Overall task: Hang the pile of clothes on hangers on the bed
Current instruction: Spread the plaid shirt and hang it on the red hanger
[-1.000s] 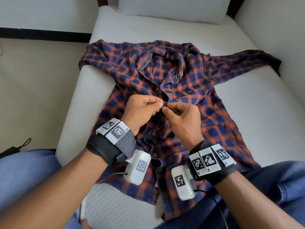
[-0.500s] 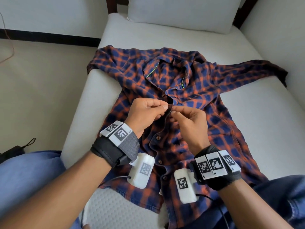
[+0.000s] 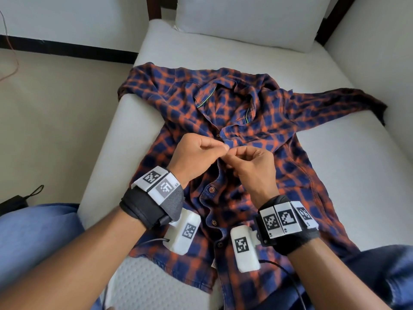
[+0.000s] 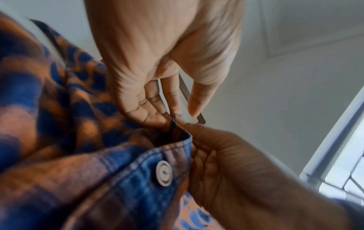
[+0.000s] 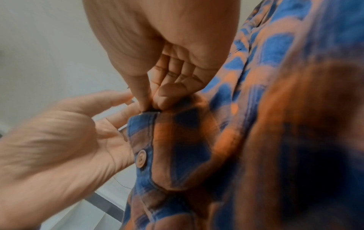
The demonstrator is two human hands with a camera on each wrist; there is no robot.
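An orange-and-blue plaid shirt lies face up on the white bed, sleeves spread to both sides. Both hands meet at its front placket, just below the collar. My left hand has curled fingers, with thumb and index at the placket edge. My right hand pinches the other edge between thumb and fingers. Below the hands, buttons on the placket are fastened. No hanger is in view.
A white pillow lies at the head of the bed. The beige floor runs along the left, with a small black item on it. My knees in blue jeans frame the near end of the bed.
Both hands stay at the same spot on the placket; the fingers have shifted a little and raised the fabric edge. The shirt has not moved on the bed.
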